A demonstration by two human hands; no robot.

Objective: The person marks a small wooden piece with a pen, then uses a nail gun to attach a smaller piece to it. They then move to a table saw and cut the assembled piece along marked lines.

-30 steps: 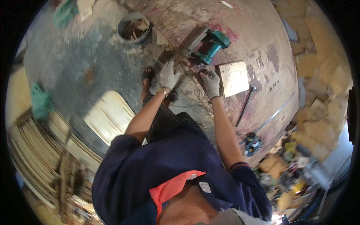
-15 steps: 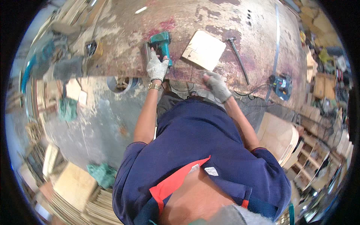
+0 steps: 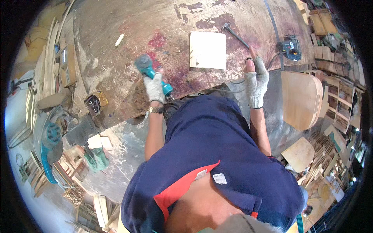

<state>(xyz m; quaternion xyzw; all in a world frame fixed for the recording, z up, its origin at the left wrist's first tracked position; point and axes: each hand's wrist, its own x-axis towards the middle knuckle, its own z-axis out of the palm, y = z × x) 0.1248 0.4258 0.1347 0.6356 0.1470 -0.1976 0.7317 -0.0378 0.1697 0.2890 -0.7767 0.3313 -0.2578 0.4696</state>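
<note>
The teal power tool [image 3: 147,71] lies aslant over the left part of the worn bench [image 3: 97,46], its lower end by the near edge; I can't tell whether it rests there or is lifted. I'd reckon it heavy for its size, stiff and hard-cased, with a smooth shell that might slide in a slack grip, and the narrow middle looks the place to take hold. That is where the person's left hand [image 3: 154,87] has it, gloved fingers closed around, though their undersides are hidden from me. Its casing is bright teal, greyer and bulkier at the far end, a little blurred. Rightward lies a pale, squarish wooden board [image 3: 208,50], then a hammer [image 3: 237,37] with a dark handle. The gloved right hand [image 3: 257,79] is at the handle's near end, index finger stretched out, thumb raised apart; whether it grips anything, I can't tell. Beyond sits a dark corded power tool [image 3: 290,48].
</note>
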